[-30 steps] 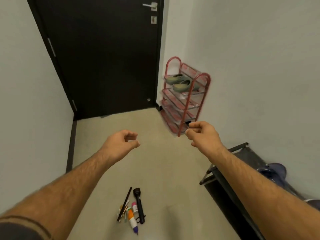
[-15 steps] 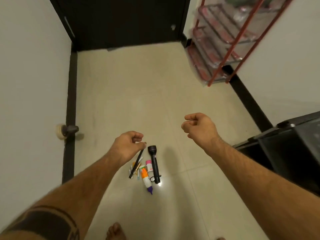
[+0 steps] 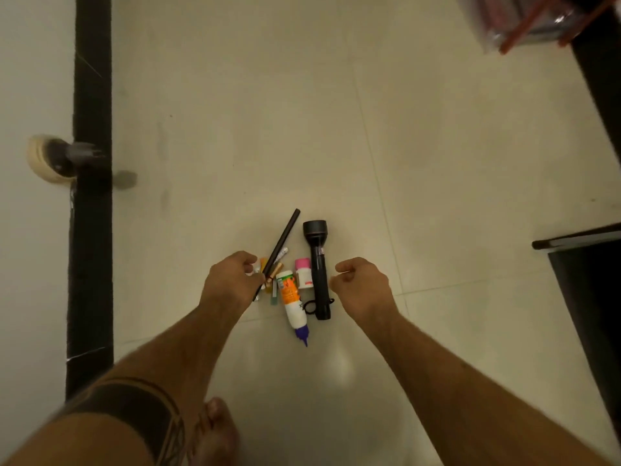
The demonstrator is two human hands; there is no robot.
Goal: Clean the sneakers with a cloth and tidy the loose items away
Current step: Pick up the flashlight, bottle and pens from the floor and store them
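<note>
Above floor clutter, left hand (image 3: 230,280) and right hand (image 3: 361,284) now lower, both loosely curled, empty, flanking flashlight (image 3: 317,264).

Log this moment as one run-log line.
phase: reaching for loose items | left hand: at black stick | right hand: curled, empty, beside flashlight | floor

The floor (image 3: 302,129) is pale cream tile with thin grey joint lines. A black skirting strip (image 3: 92,163) runs along the off-white wall (image 3: 33,62), where a cream door stopper (image 3: 47,159) has a grey stem. The torch (image 3: 317,264) is matte black. The long stick (image 3: 280,245) beside it is dark brown to black. The glue bottle (image 3: 291,299) is white with an orange and green label and a purple nozzle. A small white jar (image 3: 303,274) has a pink lid. The rack (image 3: 524,25) at top right has red-orange bars. The left forearm (image 3: 134,408) carries a black band tattoo.
</note>
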